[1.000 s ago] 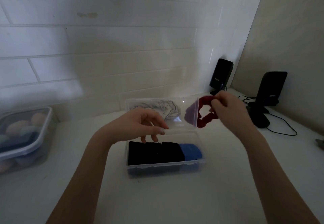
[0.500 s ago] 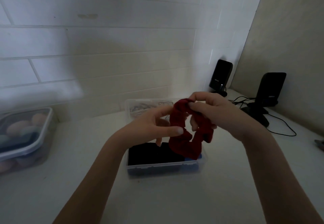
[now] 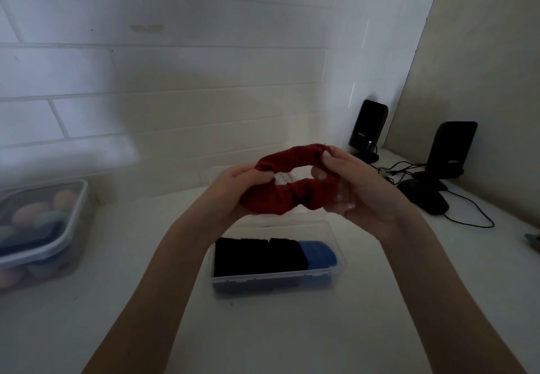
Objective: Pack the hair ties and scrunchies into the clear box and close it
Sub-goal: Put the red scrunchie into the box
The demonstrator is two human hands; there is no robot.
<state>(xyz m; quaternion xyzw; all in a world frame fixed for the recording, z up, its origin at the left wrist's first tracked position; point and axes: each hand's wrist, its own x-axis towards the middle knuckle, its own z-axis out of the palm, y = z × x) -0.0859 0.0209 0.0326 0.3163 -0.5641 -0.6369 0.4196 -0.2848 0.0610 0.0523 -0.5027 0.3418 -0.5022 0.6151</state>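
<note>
dim light, white tiled wall (image 3: 204, 81) behind white counter (image 3: 277, 329), beige panel (image 3: 482, 66) at right, two black speakers (image 3: 368, 128) with cables, lidded tub (image 3: 43, 227) at left

Both forearms are raised from the lower edge and converge toward the middle. The left hand (image 3: 233, 189) is curled, thumb and fingertips pinching one end of the red scrunchie (image 3: 289, 186). The right hand (image 3: 355, 186) is curled likewise, its thumb and fingers gripping the opposite end.
</note>
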